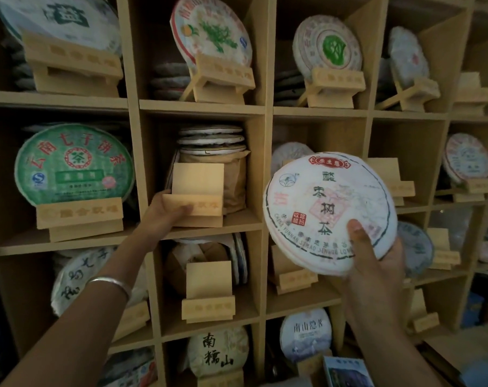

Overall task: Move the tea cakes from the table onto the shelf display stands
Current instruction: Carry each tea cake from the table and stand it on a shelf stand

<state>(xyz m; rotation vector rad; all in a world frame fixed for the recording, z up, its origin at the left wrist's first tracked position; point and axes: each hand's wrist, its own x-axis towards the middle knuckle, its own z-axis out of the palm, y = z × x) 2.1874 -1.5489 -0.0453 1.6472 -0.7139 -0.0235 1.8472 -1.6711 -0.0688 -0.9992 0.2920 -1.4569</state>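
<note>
A white paper-wrapped tea cake (330, 213) is gripped at its lower edge by the right hand (376, 261) at centre right of the frame, thumb on its printed face and fingers curled behind, held in the air in front of the shelf (200, 106) and not yet on any stand. At centre frame the front lip of an empty wooden display stand (198, 194) is grasped by the left hand (167, 209), in the cubby in front of a stack of wrapped cakes (212, 141). With the cake held by only one edge, it could be tipped from the fingers, and if the stand is pulled askew, the cake could slide off its ledge once set down.
</note>
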